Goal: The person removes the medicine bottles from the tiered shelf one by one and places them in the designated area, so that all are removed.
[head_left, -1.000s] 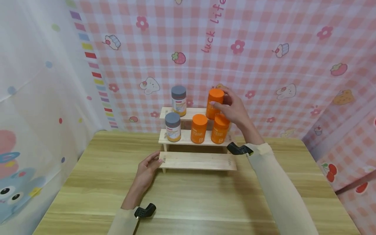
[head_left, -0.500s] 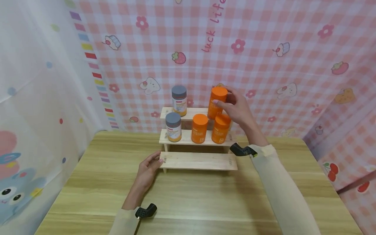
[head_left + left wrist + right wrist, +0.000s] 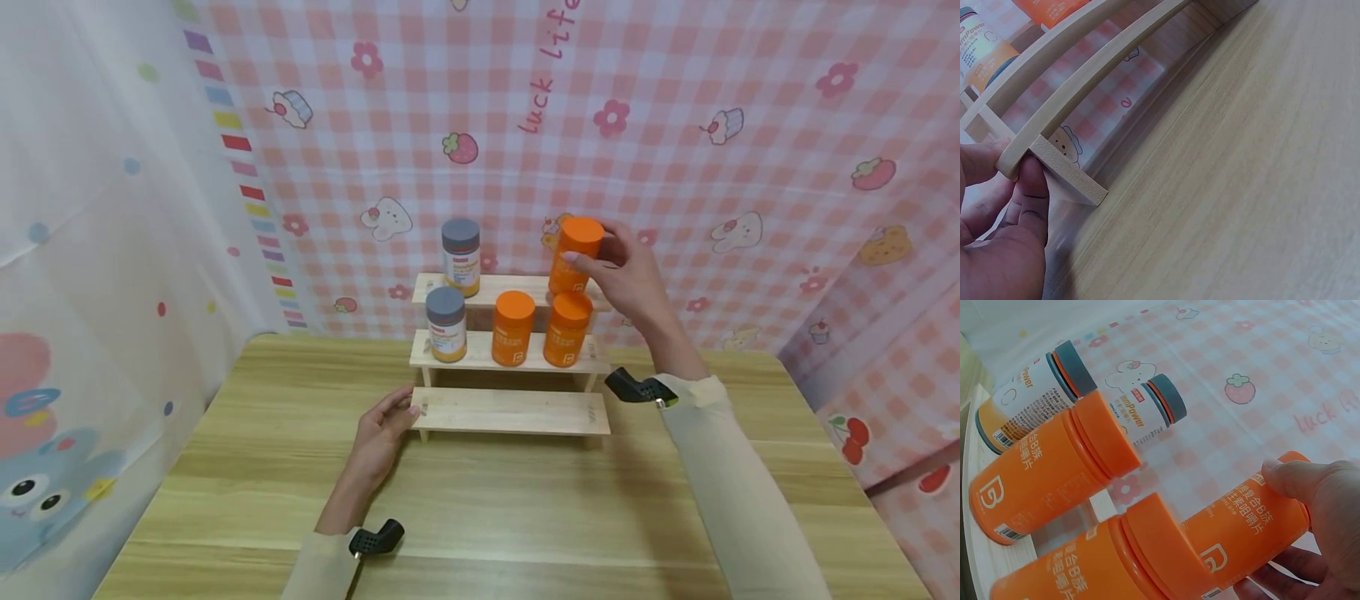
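My right hand (image 3: 633, 275) grips an orange bottle (image 3: 576, 254) round its upper part, at the right end of the top tier; the bottle in front hides its base. My left hand (image 3: 382, 429) pinches the left end of the wooden stepped shelf (image 3: 510, 412) at its lowest tier, thumb on top and fingers beneath, as the left wrist view shows. On the middle tier stand two more orange bottles, one in the middle (image 3: 513, 329) and one at the right (image 3: 567, 331). Left of them is a grey-capped bottle (image 3: 447, 325), with another grey-capped bottle (image 3: 461, 258) on the top tier.
The shelf stands on a wood-grain table (image 3: 495, 508). Behind it hangs a pink checked cloth (image 3: 525, 167), close to the top tier. A pale printed curtain (image 3: 97, 250) hangs at the left side.
My right hand has moved to the right along the top tier with the orange bottle, which tilted partway. My left hand keeps its hold on the shelf's end.
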A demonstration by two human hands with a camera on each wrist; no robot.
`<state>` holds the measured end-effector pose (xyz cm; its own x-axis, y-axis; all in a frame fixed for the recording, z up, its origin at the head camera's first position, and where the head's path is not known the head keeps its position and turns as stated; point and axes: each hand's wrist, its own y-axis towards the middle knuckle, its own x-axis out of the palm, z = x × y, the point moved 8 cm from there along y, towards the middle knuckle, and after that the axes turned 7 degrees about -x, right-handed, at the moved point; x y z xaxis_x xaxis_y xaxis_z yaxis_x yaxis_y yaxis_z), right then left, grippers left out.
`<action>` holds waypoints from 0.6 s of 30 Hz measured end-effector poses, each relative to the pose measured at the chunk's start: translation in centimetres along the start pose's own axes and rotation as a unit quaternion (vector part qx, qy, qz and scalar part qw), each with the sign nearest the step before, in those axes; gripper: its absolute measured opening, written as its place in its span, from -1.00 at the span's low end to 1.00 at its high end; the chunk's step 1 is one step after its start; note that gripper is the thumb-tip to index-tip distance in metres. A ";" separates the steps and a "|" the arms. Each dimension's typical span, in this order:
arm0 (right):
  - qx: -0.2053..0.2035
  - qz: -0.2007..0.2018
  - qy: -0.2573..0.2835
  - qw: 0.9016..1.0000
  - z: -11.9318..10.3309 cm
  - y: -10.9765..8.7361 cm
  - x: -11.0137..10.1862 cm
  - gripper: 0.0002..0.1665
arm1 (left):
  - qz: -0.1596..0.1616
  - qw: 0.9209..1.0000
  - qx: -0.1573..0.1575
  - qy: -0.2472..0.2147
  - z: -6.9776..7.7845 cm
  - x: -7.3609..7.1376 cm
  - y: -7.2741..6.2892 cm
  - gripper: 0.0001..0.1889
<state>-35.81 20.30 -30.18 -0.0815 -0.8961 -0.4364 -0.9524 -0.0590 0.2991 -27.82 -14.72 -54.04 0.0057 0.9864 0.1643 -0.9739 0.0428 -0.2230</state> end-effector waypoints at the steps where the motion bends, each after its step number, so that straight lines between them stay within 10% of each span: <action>1: -0.003 0.001 0.003 1.000 -0.1 -0.1 -0.2 -0.11 | 0.000 1.000 0.002 0.002 0.0 0.0 0.0 -0.49; 18: -0.007 0.046 -0.018 0.999 0.4 -1.9 -3.1 -0.16 | 0.004 1.000 0.002 0.006 0.0 -0.1 0.1 -0.49</action>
<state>-33.83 23.35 -29.80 -0.1788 -0.8820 -0.4359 -0.9364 0.0166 0.3504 -27.97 -14.84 -54.08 0.0015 0.9886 0.1503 -0.9748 0.0350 -0.2202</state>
